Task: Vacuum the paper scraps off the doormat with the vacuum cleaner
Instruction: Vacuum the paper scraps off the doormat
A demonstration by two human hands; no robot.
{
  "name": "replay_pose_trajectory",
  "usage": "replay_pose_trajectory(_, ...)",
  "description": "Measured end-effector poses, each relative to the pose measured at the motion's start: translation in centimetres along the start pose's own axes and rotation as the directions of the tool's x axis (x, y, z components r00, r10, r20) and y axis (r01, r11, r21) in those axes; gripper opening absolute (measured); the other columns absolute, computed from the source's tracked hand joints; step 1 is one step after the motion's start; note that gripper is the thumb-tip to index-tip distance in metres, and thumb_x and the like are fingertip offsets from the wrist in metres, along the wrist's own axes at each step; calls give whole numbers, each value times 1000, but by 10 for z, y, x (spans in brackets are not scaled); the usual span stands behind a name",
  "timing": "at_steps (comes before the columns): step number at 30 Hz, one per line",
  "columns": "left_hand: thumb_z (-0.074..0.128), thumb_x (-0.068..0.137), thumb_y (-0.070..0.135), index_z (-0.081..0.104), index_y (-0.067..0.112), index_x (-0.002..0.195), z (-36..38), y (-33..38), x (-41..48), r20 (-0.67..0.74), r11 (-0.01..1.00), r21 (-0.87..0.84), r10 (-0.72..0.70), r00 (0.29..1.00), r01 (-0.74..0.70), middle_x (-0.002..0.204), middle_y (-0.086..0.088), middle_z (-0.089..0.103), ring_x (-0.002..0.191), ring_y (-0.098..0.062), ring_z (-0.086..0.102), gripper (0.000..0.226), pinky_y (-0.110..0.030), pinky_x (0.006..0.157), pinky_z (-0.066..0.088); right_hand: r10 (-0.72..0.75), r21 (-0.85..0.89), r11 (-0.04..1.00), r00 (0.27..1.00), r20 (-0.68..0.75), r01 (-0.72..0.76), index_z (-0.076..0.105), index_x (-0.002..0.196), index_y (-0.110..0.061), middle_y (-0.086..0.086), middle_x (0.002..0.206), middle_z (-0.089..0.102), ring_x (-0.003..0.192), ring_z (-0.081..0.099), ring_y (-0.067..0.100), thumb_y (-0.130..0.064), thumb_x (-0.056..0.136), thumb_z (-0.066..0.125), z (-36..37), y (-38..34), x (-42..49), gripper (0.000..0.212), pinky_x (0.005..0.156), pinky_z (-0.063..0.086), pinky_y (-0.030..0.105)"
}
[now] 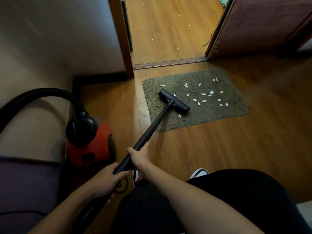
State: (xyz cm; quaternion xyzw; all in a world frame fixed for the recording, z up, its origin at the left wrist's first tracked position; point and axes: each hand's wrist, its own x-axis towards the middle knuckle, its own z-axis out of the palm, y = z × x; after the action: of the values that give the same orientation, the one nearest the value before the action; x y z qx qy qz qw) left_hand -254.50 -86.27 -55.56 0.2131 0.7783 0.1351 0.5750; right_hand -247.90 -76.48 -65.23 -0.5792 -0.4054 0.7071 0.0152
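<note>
On mat (194,119), left side, nozzle (174,101) rests; scraps (203,94) lie mostly just right of it; your right hand (140,156) and left hand (108,179) both clench the wand (152,127); sweep looks early, so push nozzle rightward next.

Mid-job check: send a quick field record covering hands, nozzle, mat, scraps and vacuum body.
left hand: grips wand at near end
right hand: grips wand further up
nozzle: resting on doormat, left part
scraps: many on doormat, mostly right of nozzle
canister: red, on floor at left, hose attached
</note>
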Motion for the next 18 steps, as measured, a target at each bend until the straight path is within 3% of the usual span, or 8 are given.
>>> replay_pose_trajectory(3, 55, 99, 40, 45, 21, 113, -8, 1, -9, 9, 1000, 23, 15, 1000, -16, 74, -11, 66, 42, -14, 55, 26, -26, 38, 44, -14, 34, 999, 1000, -3, 14, -16, 162, -27, 13, 139, 54, 115, 65, 34, -31, 91, 65, 4, -1, -7, 108, 99, 58, 50)
replay_pose_trajectory(5, 56, 99, 37, 52, 22, 106, -10, -1, -13, 19, 1000, 10, 28, 999, -28, 70, -10, 64, 41, -16, 55, 18, -27, 37, 44, 2, 59, 998, 1000, 23, -3, -16, 162, -28, 12, 136, 55, 111, 67, 34, -30, 91, 64, 6, 1, -10, 107, 97, 59, 49)
replay_pose_trajectory(9, 57, 99, 36, 52, 23, 103, -6, -4, -15, 10, 1000, -2, 18, 1000, -18, 73, -11, 64, 43, -17, 55, 14, -28, 37, 45, 23, 64, 998, 998, 50, -27, -8, 161, -35, 17, 138, 56, 110, 68, 36, -36, 81, 66, 8, 4, -12, 109, 95, 60, 52)
replay_pose_trajectory(13, 54, 100, 37, 49, 27, 105, 5, 8, -3, -11, 1000, -9, 26, 1000, -26, 78, -12, 60, 43, -13, 55, 12, -26, 37, 46, -24, 49, 999, 1000, -2, 25, 8, 161, -26, 14, 135, 57, 110, 67, 33, -30, 89, 68, -8, -3, -2, 94, 94, 61, 51)
replay_pose_trajectory(16, 54, 100, 37, 51, 19, 107, 13, 25, 16, -31, 999, -16, 45, 998, -46, 70, -10, 58, 41, -15, 53, 19, -26, 37, 45, -33, 69, 997, 999, -38, 36, 15, 161, -23, 14, 135, 57, 104, 67, 29, -27, 90, 69, -24, -17, 11, 89, 92, 61, 51)
replay_pose_trajectory(18, 54, 100, 36, 50, 18, 107, 15, 36, 29, -30, 998, -27, 58, 998, -59, 66, -8, 56, 39, -16, 53, 20, -25, 36, 44, -43, 48, 998, 997, -70, 46, 18, 160, -22, 14, 139, 56, 111, 65, 32, -34, 82, 70, -32, -25, 24, 95, 95, 59, 53)
